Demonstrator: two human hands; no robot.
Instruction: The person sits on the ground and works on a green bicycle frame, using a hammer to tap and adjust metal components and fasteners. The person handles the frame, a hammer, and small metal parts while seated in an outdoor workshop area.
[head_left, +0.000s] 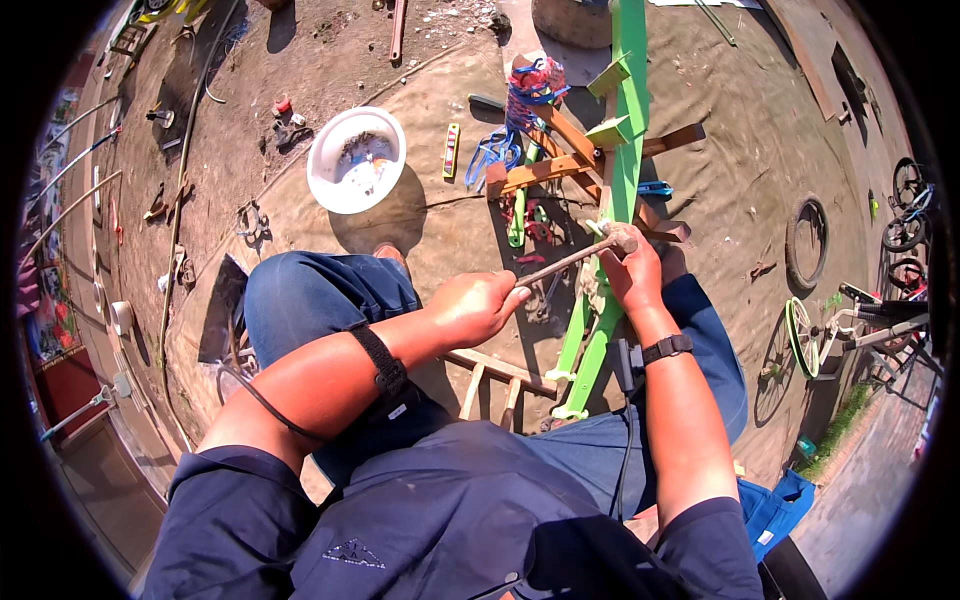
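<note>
My left hand (478, 308) is wrapped round the handle of a hammer (565, 264), which slants up to the right. Its head lies over my right hand (634, 278), at the side of a long green metal beam (628, 150). The fingers of my right hand are bent closed against the beam; what they pinch is hidden by the hammer head and the hand. Short green plates (609, 132) stick out from the beam's left side. Under it stands a brown frame of crossed bars (550, 172), with a bundle of red and blue cord (535, 88) at its top.
A white basin (325, 165) with debris stands left of a yellow spirit level (451, 151). A ladder-like piece (493, 377) lies between my legs. Rightward are a loose tyre (807, 242), bicycles (840, 325) and a blue bag (778, 510). A long hose (178, 215) runs along the left.
</note>
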